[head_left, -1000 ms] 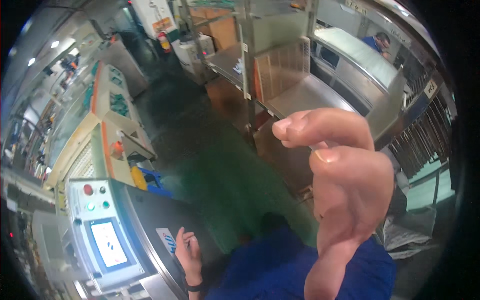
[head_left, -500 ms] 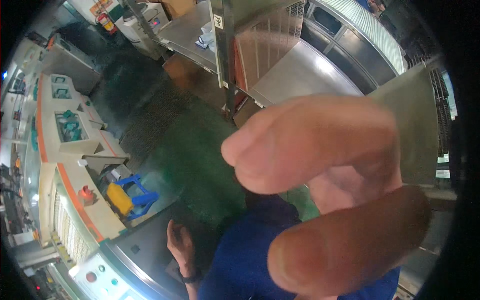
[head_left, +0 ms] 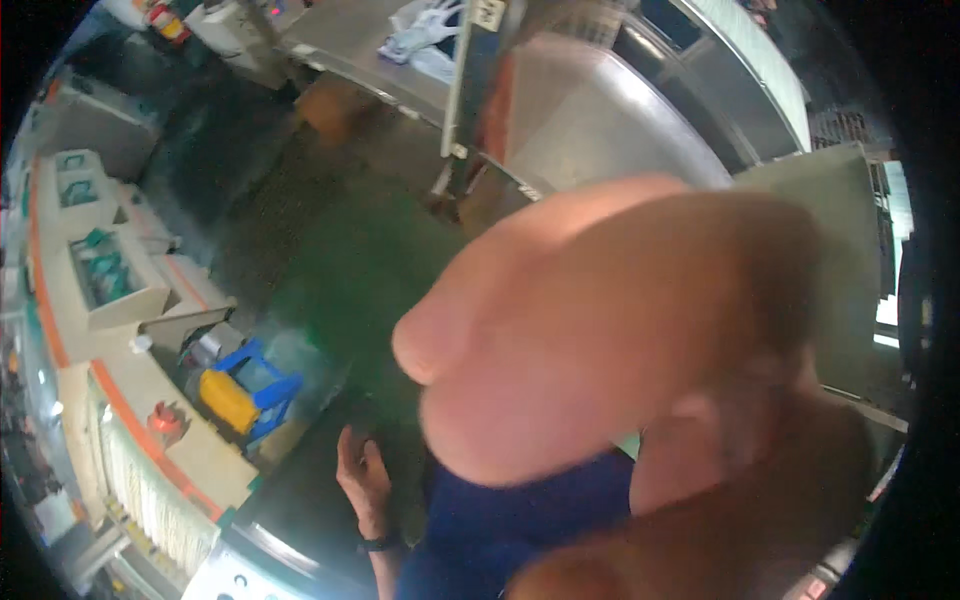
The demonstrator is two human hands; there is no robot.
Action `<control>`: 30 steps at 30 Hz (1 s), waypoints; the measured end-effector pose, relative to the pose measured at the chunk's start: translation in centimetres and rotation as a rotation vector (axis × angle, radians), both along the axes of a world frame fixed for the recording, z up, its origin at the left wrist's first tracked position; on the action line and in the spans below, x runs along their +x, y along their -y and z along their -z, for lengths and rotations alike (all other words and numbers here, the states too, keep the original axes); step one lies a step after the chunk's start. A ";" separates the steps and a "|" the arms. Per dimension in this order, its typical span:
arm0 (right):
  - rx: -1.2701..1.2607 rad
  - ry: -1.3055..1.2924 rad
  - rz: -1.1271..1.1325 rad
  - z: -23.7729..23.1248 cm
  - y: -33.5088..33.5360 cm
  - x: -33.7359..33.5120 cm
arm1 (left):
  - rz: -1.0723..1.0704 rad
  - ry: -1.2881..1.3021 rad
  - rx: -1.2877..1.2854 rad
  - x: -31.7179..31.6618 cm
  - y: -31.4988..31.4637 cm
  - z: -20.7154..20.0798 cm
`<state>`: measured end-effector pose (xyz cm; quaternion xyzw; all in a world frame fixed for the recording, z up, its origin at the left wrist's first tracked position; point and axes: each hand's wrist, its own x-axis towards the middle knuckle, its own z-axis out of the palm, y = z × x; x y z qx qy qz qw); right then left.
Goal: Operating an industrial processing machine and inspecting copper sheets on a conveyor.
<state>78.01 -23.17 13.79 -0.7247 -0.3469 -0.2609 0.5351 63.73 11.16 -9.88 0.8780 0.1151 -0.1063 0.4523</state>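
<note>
My right hand (head_left: 620,330) is raised very close in front of the view and blurred, covering much of the middle and right. Its fingers point left, the thumb stands apart below them, and nothing shows in the gap. Lower and farther off, my left hand (head_left: 364,482) hangs beside my blue clothing (head_left: 510,525), fingers loosely extended and thumb apart. It holds nothing visible and wears a dark band (head_left: 378,544) at the wrist. Nearest to it is a cream machine (head_left: 215,465) with an orange stripe.
A blue and yellow stool-like object (head_left: 228,400) stands beside the machine, near a red knob (head_left: 166,420). Metal shelving (head_left: 340,50) bears white gloves or cloth (head_left: 425,40). A metal surface (head_left: 590,120) adjoins its post, above the green floor (head_left: 360,270).
My right hand has come closer and spread leftward across the view, its thumb lower. The view has shifted, so the shelving sits higher and the machine farther left. My left hand stays low.
</note>
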 end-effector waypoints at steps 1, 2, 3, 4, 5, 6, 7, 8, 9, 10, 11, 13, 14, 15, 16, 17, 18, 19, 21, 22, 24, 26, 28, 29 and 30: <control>0.029 -0.008 -0.035 0.3 -1.0 1.8 | 0.009 0.062 0.043 0.4 -0.1 -0.5; 0.067 -0.051 -0.087 1.2 -2.8 3.7 | 0.009 0.090 0.132 -1.6 -2.4 1.2; 0.083 -0.105 -0.088 1.4 -4.3 5.2 | -0.071 0.079 0.088 -1.8 -3.2 1.8; 0.094 -0.178 -0.132 1.4 -6.1 6.7 | -0.169 0.078 0.050 -2.6 -3.5 1.6; 0.088 -0.279 -0.140 1.5 -7.5 8.4 | -0.172 0.090 0.066 -3.0 -3.9 1.0; 0.045 -0.495 -0.208 1.8 -9.7 10.6 | -0.191 0.093 0.084 -3.9 -4.2 0.4; -0.079 -0.460 -0.139 2.4 -12.1 13.6 | -0.202 0.095 0.096 -5.0 -4.4 0.2; -0.194 -0.458 -0.067 2.2 -14.0 15.9 | -0.196 0.113 0.053 -6.1 -5.1 0.6; -0.254 -0.435 -0.063 2.0 -16.3 18.2 | -0.189 0.130 0.014 -7.2 -6.2 1.3; -0.253 -0.439 -0.086 1.5 -18.7 19.9 | -0.186 0.144 -0.024 -7.3 -6.7 1.8; -0.334 -0.391 -0.026 1.5 -21.2 22.7 | -0.211 0.119 -0.049 -6.8 -4.8 -1.0; -0.323 -0.360 -0.009 -1.9 -27.8 25.0 | -0.172 0.188 0.067 -8.1 -6.2 0.2; -0.225 -0.143 -0.117 -4.7 -31.2 25.7 | -0.150 0.221 0.129 -8.7 -7.1 0.7; -0.195 -0.037 -0.199 -6.4 -34.9 25.3 | -0.086 0.214 0.143 -9.1 -7.9 0.9; -0.172 0.030 -0.252 -7.5 -36.2 25.1 | -0.022 0.200 0.140 -8.5 -7.9 0.9; -0.154 0.100 -0.351 -8.9 -38.8 22.4 | -0.050 0.194 0.145 -9.1 -7.6 0.8; -0.139 0.143 -0.418 -9.5 -39.2 20.6 | -0.060 0.182 0.147 -9.0 -7.1 0.7; -0.123 0.173 -0.475 -9.9 -38.8 18.4 | -0.074 0.175 0.150 -8.9 -6.6 0.6; -0.112 0.202 -0.537 -9.4 -36.3 14.5 | -0.096 0.162 0.143 -8.6 -6.0 0.5; -0.115 0.210 -0.559 -8.8 -35.2 12.8 | -0.104 0.158 0.140 -8.4 -5.9 0.5; -0.118 0.202 -0.581 -8.2 -32.4 10.0 | -0.103 0.148 0.133 -8.5 -5.7 0.7; -0.103 0.211 -0.566 -8.2 -29.9 8.1 | -0.085 0.149 0.148 -8.2 -5.0 0.5; -0.075 0.210 -0.571 -8.0 -28.9 7.4 | -0.087 0.144 0.159 -8.2 -4.9 0.3; -0.069 0.212 -0.575 -8.0 -28.4 7.1 | -0.087 0.138 0.159 -8.3 -4.6 0.4; -0.054 0.219 -0.573 -8.3 -27.5 6.8 | -0.083 0.143 0.167 -8.2 -4.4 0.4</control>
